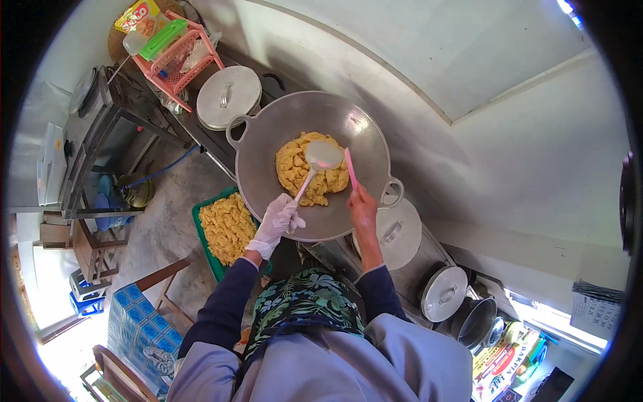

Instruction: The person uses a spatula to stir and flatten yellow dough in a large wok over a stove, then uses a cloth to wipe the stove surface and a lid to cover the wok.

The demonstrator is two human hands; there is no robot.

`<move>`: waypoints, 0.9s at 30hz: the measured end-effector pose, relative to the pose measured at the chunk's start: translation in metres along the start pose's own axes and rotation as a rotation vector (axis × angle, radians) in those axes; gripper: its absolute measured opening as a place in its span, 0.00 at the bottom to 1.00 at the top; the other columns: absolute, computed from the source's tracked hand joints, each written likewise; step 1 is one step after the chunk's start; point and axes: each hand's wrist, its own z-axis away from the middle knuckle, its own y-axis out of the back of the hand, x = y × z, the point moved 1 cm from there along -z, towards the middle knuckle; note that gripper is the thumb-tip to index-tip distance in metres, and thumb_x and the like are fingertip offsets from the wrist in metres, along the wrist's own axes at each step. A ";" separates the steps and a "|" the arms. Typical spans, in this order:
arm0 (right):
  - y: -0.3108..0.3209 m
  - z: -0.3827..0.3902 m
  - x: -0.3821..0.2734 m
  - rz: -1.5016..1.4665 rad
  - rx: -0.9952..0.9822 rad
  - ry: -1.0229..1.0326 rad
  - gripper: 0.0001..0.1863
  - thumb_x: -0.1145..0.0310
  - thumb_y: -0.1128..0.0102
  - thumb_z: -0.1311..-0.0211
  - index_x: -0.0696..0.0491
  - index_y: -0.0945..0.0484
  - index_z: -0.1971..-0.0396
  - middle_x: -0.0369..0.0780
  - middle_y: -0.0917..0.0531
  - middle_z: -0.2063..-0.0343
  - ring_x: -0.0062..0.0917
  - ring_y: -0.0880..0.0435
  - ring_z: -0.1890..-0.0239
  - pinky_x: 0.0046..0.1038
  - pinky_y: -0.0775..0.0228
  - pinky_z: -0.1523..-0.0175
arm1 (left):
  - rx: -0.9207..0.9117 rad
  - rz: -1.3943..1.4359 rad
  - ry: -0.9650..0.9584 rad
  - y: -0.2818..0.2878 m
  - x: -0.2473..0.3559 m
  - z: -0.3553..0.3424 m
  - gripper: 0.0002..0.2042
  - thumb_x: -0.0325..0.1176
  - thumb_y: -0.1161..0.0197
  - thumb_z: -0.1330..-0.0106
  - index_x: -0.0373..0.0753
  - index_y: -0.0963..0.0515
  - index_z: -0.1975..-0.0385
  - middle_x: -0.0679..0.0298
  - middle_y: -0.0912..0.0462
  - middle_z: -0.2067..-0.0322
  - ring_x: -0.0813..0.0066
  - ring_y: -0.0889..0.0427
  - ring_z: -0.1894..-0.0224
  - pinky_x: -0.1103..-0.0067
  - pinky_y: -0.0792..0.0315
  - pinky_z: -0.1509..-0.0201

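A large grey wok point(261, 167) with two loop handles is in front of me, and a lumpy yellow dough-like mass point(295, 161) lies in its middle. My left hand point(276, 223), in a thin white glove, is closed round the handle of a metal spatula point(323, 154). The spatula's broad round blade is over the yellow mass. My bare right hand point(362, 209) grips a pink scraper point(350, 167), held upright beside the blade; whether the two touch I cannot tell. Below left of the wok, a green tray point(216, 265) holds more of the yellow mass.
Lidded pots stand on both sides of the wok, one at the upper left point(229, 98) and one at the right point(395, 231). A pink plastic rack point(181, 60) is farther left. A wall point(429, 154) rises behind the wok. A blue-covered table point(144, 328) stands lower left.
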 end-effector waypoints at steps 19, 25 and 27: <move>-0.048 -0.002 -0.004 0.821 -0.367 0.318 0.17 0.72 0.51 0.51 0.50 0.22 0.59 0.50 0.20 0.68 0.45 0.21 0.64 0.44 0.31 0.58 | -0.301 0.820 0.298 0.009 -0.021 0.029 0.16 0.46 0.56 0.30 0.42 0.32 0.73 0.76 0.41 0.88 0.89 0.45 0.91 0.88 0.48 0.90; -0.050 -0.019 -0.002 1.021 -0.369 0.265 0.17 0.70 0.51 0.51 0.50 0.21 0.60 0.49 0.19 0.69 0.44 0.20 0.64 0.42 0.29 0.59 | -0.350 0.835 0.417 0.000 -0.018 0.027 0.17 0.48 0.55 0.31 0.41 0.32 0.74 0.75 0.40 0.88 0.88 0.45 0.91 0.88 0.47 0.90; -0.054 -0.020 -0.019 1.048 -0.391 0.276 0.16 0.69 0.51 0.51 0.51 0.21 0.61 0.49 0.19 0.69 0.43 0.20 0.64 0.42 0.28 0.59 | -0.334 0.852 0.408 0.007 -0.022 0.031 0.17 0.48 0.56 0.31 0.40 0.32 0.74 0.75 0.40 0.88 0.88 0.45 0.91 0.87 0.47 0.90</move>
